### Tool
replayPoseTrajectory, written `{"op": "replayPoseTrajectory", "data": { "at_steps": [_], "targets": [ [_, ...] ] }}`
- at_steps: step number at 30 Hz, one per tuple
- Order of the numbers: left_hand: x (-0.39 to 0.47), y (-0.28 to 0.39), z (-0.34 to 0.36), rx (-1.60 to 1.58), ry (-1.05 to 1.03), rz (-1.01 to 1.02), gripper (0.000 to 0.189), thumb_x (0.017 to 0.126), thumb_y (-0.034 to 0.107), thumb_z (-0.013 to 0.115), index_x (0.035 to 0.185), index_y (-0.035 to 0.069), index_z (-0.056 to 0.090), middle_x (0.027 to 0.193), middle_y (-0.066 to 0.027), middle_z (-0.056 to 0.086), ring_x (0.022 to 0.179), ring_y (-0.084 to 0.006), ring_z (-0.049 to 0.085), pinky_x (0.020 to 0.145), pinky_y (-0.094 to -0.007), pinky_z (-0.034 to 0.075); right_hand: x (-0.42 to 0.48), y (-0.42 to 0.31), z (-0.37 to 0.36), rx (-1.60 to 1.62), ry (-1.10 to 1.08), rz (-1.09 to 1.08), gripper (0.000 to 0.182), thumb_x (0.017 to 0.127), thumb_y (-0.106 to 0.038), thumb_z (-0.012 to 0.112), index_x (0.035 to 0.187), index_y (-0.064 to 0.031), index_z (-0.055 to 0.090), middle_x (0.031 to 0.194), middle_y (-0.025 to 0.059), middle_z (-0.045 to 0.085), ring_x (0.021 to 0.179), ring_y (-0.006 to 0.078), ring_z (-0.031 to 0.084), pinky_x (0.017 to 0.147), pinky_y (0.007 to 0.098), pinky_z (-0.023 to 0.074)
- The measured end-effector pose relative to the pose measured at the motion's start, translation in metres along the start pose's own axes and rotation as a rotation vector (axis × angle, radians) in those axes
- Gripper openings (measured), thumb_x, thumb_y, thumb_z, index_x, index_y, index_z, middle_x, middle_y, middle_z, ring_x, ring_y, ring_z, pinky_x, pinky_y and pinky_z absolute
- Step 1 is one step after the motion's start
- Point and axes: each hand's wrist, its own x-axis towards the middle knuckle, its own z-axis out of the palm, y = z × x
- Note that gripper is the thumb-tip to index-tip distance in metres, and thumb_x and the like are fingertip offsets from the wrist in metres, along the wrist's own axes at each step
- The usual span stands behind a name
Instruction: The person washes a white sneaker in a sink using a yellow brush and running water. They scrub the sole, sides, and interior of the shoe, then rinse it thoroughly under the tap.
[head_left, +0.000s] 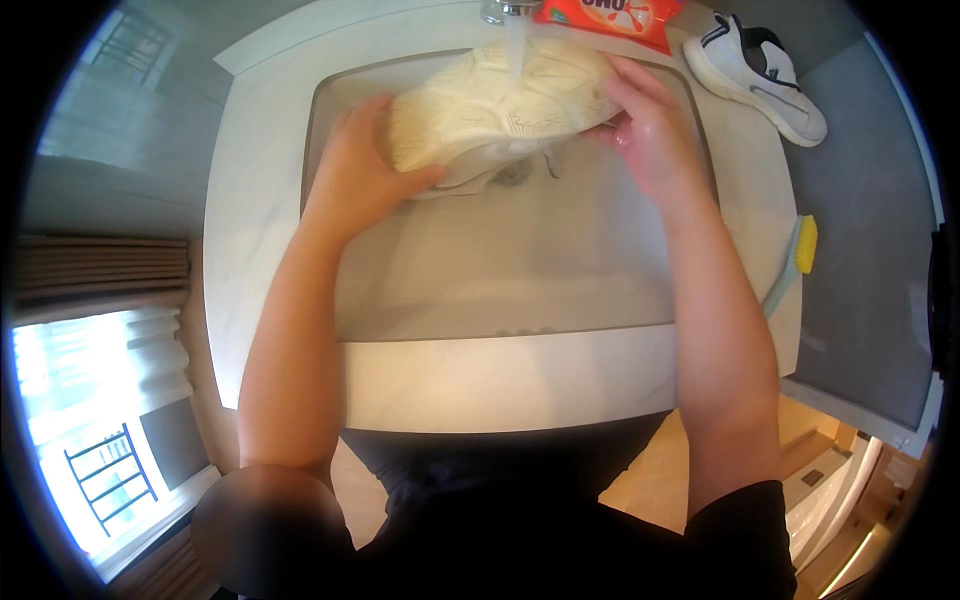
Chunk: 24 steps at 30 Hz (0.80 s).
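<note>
A pale sneaker (480, 120) is held sole up over the sink basin (495, 277), beneath the running faucet (514, 10). Water from the spout falls onto its sole. My left hand (367, 165) grips one end of the shoe, thumb along its near side. At the other end, my right hand (649, 124) clasps the shoe with its fingers around the edge. Most of the shoe's upper is turned down and hidden. Part of the drain (511, 174) shows below the shoe, with a thin dark curved thing close by.
The matching white sneaker (757, 79) with dark trim rests on the counter (750, 187) at the back right. An orange OMO detergent packet (619, 22) lies behind the basin. At the right edge is a scrubbing brush (795, 259) with yellow bristles. A window (82, 375) is at the left.
</note>
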Motion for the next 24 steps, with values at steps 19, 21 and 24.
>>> {"op": "replayPoseTrajectory", "data": {
  "at_steps": [19,21,24],
  "targets": [
    [0.0002,-0.0064,-0.0003,-0.003,-0.014,-0.004,0.094,0.067,0.025,0.09,0.143,0.0,0.041,0.139,-0.0219,0.049,0.127,-0.037,0.052,0.104,-0.0432,0.047,0.0016,0.004,-0.0039,0.169,-0.007,-0.069,0.043,0.104,-0.029,0.044,0.135,-0.0027,0.06,0.126,0.0118,0.066,0.109,0.0263,0.066,0.092,0.0488,0.0553],
    [-0.0005,-0.0049,-0.0009,-0.007,-0.019,-0.01,0.094,0.067,0.024,0.09,0.143,0.0,0.041,0.139,-0.0219,0.049,0.127,-0.037,0.052,0.103,-0.043,0.047,0.0014,0.004,-0.004,0.168,-0.011,-0.078,0.042,0.104,-0.029,0.044,0.134,-0.0026,0.06,0.126,0.0117,0.066,0.108,0.0266,0.067,0.092,0.0491,0.0552],
    [-0.0007,-0.0077,0.0001,0.006,-0.011,0.011,0.094,0.067,0.024,0.09,0.143,0.0,0.041,0.139,-0.022,0.049,0.127,-0.0371,0.053,0.103,-0.0429,0.048,0.0012,0.0044,-0.005,0.167,-0.025,-0.092,0.042,0.105,-0.029,0.044,0.133,-0.0024,0.06,0.125,0.0118,0.066,0.108,0.0268,0.067,0.092,0.0496,0.0552]
  ]
}}
